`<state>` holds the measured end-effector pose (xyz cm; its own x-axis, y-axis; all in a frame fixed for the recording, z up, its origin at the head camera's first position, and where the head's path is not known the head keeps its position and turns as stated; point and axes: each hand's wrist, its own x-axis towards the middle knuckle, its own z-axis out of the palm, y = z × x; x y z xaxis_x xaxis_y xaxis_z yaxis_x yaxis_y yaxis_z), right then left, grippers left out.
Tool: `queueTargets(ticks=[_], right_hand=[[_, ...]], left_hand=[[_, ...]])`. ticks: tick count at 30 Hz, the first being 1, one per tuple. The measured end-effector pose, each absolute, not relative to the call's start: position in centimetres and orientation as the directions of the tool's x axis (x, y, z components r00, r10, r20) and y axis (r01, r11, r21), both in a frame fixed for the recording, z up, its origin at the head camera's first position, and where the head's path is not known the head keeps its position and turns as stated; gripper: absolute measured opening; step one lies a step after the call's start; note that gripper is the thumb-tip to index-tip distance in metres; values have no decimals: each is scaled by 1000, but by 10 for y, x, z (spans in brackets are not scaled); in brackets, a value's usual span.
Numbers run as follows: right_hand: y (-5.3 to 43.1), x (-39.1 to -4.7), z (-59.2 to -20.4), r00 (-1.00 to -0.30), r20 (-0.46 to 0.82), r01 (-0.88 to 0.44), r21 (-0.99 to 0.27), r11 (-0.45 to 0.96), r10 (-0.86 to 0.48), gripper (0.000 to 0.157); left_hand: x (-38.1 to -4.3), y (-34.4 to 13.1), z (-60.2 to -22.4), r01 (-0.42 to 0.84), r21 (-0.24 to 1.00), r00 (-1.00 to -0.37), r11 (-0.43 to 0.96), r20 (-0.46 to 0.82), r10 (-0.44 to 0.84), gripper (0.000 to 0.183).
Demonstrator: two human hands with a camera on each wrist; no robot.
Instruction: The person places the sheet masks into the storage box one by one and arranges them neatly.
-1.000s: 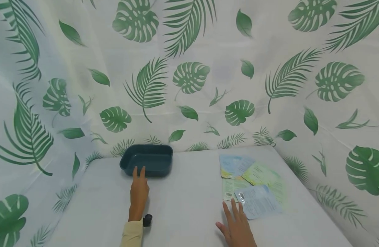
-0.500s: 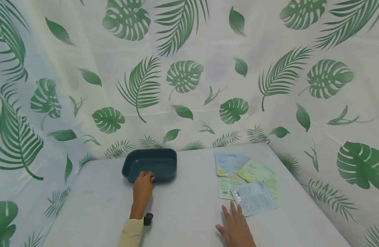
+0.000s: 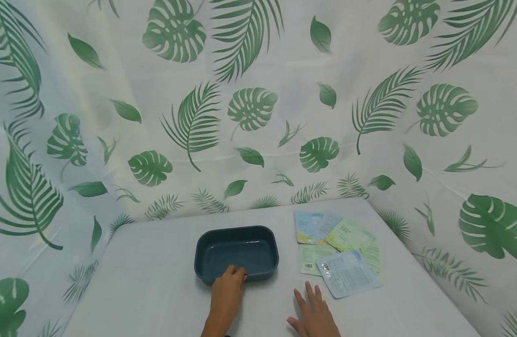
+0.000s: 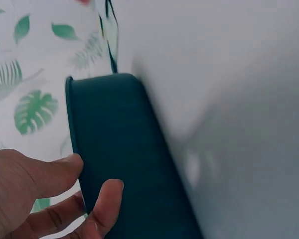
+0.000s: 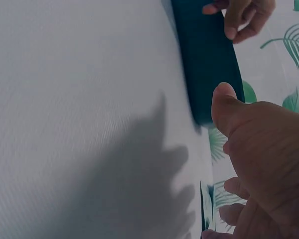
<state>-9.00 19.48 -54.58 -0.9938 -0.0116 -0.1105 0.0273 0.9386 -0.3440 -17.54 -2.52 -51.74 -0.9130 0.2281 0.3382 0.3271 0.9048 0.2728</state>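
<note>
A dark teal rectangular tray with raised sides rests on the white table, left of the packets. My left hand pinches its near rim; in the left wrist view the thumb lies at the rim's edge with fingers against the wall. My right hand is held with spread fingers just in front of several flat packets, holding nothing. Among them are a light blue packet nearest the hand, a yellow-green one and another blue one behind.
The white table reaches back to a hanging white curtain with green leaf prints, which also closes off both sides. The packets overlap one another on the table's right part.
My left hand reached the tray with extended fingers, took hold of its near rim and drew it toward me and to the right. The right hand has barely moved; the packets stayed put.
</note>
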Motion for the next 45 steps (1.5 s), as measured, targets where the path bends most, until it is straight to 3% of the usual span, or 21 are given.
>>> queueTargets(ticks=[5,10,13,17,21,26,36,45], right_hand=[[194,-86,-549,-996,-93,33,-338,941,2,70],[195,-85,-551,-996,-92,38,-335,941,7,70],[200,-84,-552,-996,-85,33,-321,947,6,68],[206,-82,-553,-994,-106,37,-318,947,3,69],[210,-81,-554,-995,-95,27,-330,944,-4,69],[213,-82,-552,-999,-40,28,-339,940,16,66],[264,-106,-536,-938,58,297,-373,879,342,53],[321,-134,-545,-888,-7,422,-408,810,459,65]], left_hand=[[-165,-14,-511,352,354,-922,867,288,257,10],[-169,-31,-513,313,441,-916,841,375,144,13],[-175,-49,-517,206,470,-918,858,396,4,24],[-179,-73,-524,48,600,-964,799,238,-120,50],[-182,-85,-528,24,727,-989,686,116,-88,63],[-183,-87,-528,36,781,-995,624,84,-48,67],[-179,-82,-534,27,807,-998,590,59,-36,66],[-177,-86,-539,42,835,-999,548,52,-3,70]])
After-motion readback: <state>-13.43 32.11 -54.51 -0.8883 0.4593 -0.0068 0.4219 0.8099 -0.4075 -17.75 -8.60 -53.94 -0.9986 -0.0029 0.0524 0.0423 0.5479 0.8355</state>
